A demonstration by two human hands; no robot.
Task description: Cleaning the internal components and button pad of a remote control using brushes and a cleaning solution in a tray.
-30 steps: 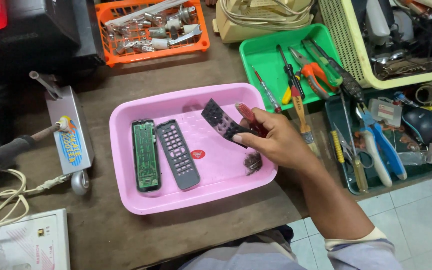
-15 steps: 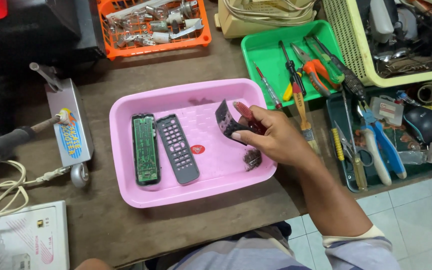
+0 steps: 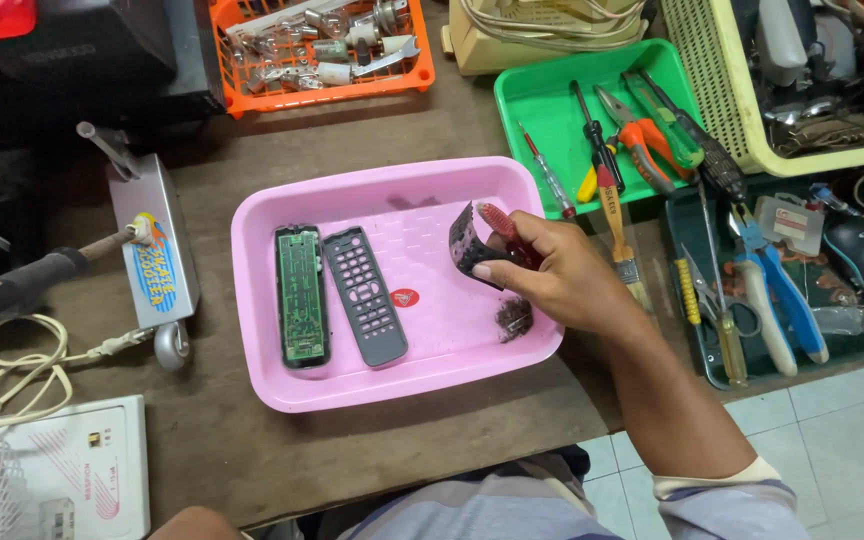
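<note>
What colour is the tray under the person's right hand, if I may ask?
Pink: the tray under the right hand shows best in the head view.

A grey rectangular box [image 3: 150, 245] with a blue-and-yellow label stands left of the pink tray [image 3: 282, 385], a small round red sticker [image 3: 404, 298] lies inside the tray, and a white labelled device [image 3: 87, 470] sits bottom left.

1 pink tray [image 3: 392, 385], 1 green circuit board [image 3: 301, 297], 1 grey keypad shell [image 3: 365, 294], 1 green tray [image 3: 532, 100], 1 orange basket [image 3: 422, 70]
</note>
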